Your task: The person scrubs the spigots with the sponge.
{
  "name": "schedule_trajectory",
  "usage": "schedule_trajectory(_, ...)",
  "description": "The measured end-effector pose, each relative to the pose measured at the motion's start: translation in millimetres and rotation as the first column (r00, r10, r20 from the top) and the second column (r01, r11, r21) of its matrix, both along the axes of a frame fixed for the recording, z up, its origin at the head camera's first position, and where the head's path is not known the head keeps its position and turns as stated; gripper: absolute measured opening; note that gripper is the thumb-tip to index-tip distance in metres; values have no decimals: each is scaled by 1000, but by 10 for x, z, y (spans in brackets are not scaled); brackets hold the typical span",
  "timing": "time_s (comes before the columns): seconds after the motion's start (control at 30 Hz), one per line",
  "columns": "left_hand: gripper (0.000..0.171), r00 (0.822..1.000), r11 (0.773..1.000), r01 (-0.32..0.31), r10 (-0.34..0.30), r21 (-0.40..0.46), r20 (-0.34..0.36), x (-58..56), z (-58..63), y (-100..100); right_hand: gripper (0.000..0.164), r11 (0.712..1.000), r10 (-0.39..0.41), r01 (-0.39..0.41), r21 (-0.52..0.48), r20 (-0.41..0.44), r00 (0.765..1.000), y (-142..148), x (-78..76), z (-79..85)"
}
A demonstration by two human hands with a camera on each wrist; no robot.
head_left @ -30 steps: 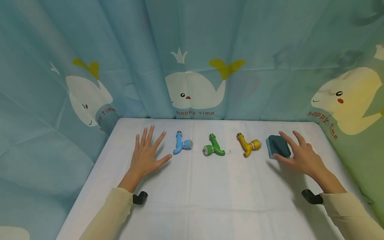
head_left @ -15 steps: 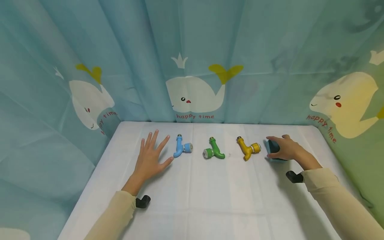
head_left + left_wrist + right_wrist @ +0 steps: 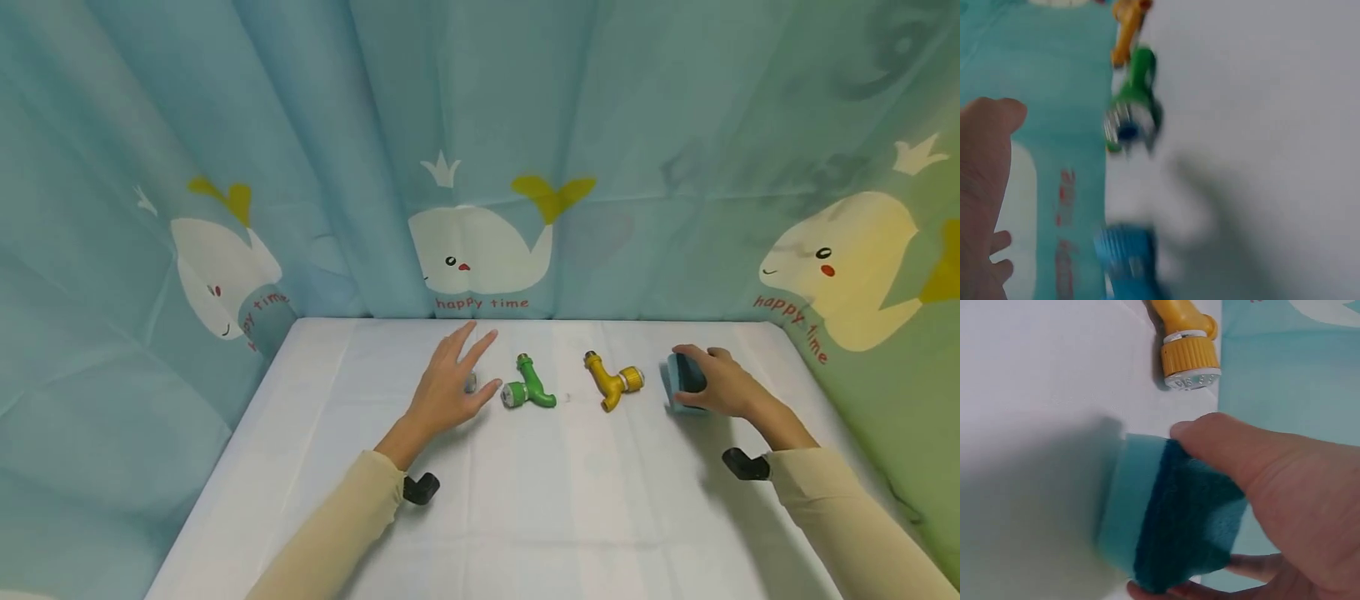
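Note:
My right hand (image 3: 720,385) grips a kitchen sponge (image 3: 688,375) between thumb and fingers at the table's right. In the right wrist view, the sponge (image 3: 1188,519) shows a pale blue foam layer and a dark teal scouring layer. My left hand (image 3: 448,392) hovers with fingers spread over the blue tap (image 3: 471,382), hiding most of it in the head view. The left wrist view shows that blue tap (image 3: 1125,259) beside the hand, blurred. Just right of the left fingertips lies a green tap (image 3: 531,385), its knob facing left.
A yellow tap (image 3: 611,383) lies between the green tap and the sponge. All stand near the back edge of the white-covered table (image 3: 540,500). A blue curtain (image 3: 637,125) with whale prints rises behind and at the sides.
My left hand has moved right, from beside the blue tap to over it. My right hand has come in from the right, closed around the sponge and tilted it. The head view has shifted slightly.

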State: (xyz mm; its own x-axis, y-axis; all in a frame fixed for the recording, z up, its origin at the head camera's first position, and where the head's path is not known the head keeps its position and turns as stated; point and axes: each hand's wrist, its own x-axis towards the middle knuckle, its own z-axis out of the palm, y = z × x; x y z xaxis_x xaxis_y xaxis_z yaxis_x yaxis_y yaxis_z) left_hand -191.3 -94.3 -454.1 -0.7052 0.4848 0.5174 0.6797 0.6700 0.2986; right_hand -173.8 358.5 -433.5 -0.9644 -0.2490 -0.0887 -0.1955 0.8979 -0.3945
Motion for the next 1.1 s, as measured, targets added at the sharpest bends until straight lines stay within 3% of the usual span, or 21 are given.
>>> schedule_trajectory(0.2, 74, 985, 997, 49, -39, -53, 168, -84, 22, 757, 80, 991, -78, 70, -114, -73, 994, 126, 234, -3)
schedule_trajectory(0.33, 77, 955, 986, 98, -55, -135, 293, -118, -49, 1239, 80, 980, -119, 97, -171, -118, 986, 186, 381, -57)
schedule_trajectory(0.47, 82, 923, 967, 149, -60, -208, 380, -159, -117, 1580, 81, 973, -150, 123, -197, -127, 981, 202, 494, -97)
schedule_trajectory(0.6, 87, 907, 924, 218, -74, -313, 415, -211, -143, 1763, 81, 969, -158, 128, -211, -132, 979, 202, 571, -115)
schedule_trajectory(0.7, 89, 894, 878, 280, -91, -387, 440, -240, -142, 1841, 81, 968, -156, 125, -216, -136, 978, 208, 614, -127)
schedule_trajectory(0.8, 86, 884, 844, 326, -111, -426, 454, -262, -132, 1909, 81, 968, -160, 130, -213, -133, 978, 218, 653, -138)
schedule_trajectory(0.97, 82, 885, 796, 373, -153, -476, 439, -311, -64, 1999, 81, 968, -165, 139, -210, -111, 980, 243, 694, -135)
schedule_trajectory(1.1, 83, 866, 779, 418, -186, -468, 463, -383, 7, 2048, 81, 967, -174, 145, -209, -126, 977, 286, 708, -116)
